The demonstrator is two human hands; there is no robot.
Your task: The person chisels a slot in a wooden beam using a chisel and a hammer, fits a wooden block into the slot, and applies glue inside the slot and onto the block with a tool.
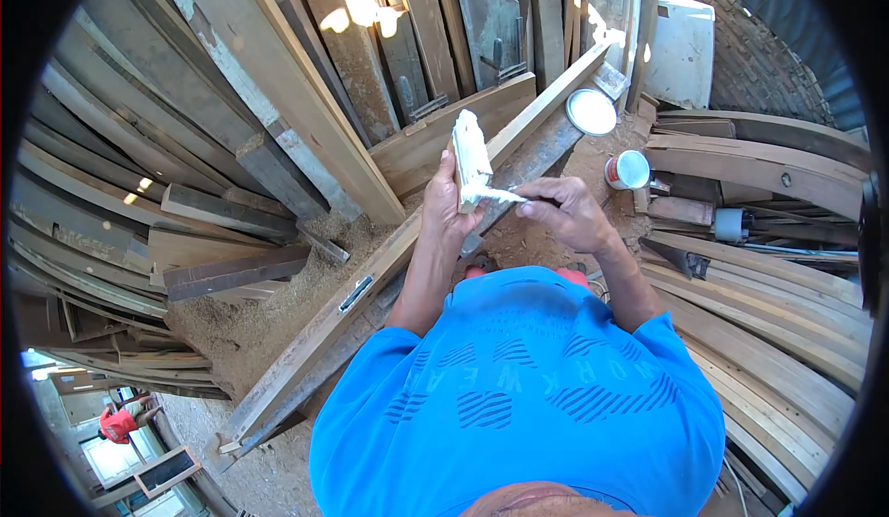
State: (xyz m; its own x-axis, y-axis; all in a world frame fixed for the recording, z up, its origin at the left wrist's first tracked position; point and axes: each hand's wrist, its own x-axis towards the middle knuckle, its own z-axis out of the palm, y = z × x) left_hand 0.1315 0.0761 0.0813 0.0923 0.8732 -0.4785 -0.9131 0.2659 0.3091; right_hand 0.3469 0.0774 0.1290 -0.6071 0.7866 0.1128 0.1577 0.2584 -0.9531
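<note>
My left hand (448, 204) is wrapped around the lower part of a small board heaped with thick white paste (473, 154), holding it upright in front of my chest. In my right hand (571, 213) is a thin spreader coated with white paste (500, 196), pinched between thumb and fingers. Its coated end meets the paste at the bottom of the board. The spreader's exact kind is hidden by the paste. Beyond the hands lies a long wooden beam (394, 253) with a dark slot (356, 293) cut in it.
To the right stand an open can (628, 170) and a round white-smeared lid (591, 112). Stacked planks (769, 332) line the right side, and boards lean at the left and back. Sawdust (231, 332) covers the ground. A person in red (118, 424) is far off at lower left.
</note>
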